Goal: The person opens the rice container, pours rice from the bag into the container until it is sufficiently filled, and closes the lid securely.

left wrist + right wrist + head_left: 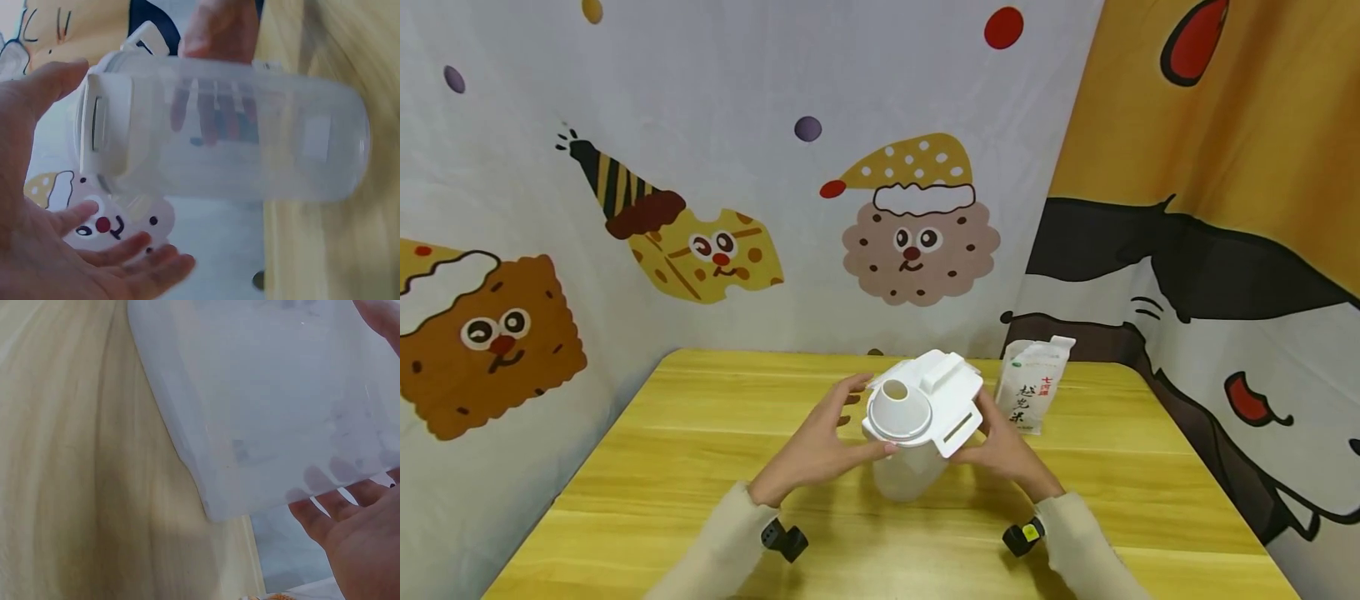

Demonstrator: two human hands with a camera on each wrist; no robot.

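A translucent plastic container [904, 477] with a white lid [951, 404] and a round open spout [897, 398] stands mid-table between my hands. My right hand [1003, 446] holds its right side; in the left wrist view its fingers [209, 119] show through the clear wall [262, 144], wrapped round the body. The right wrist view has that palm [365, 540] against the container [269, 394]. My left hand [827, 437] is spread beside the lid, fingers straight, thumb at the lid's rim. Its open palm [44, 250] faces the container.
A white rice bag [1033, 392] stands just right of the container, near my right hand. The yellow wooden table [700, 433] is closed in by cartoon-print fabric walls at the back [737, 208] and right [1225, 250]. Black wrist cameras [786, 540] sit on both sleeves.
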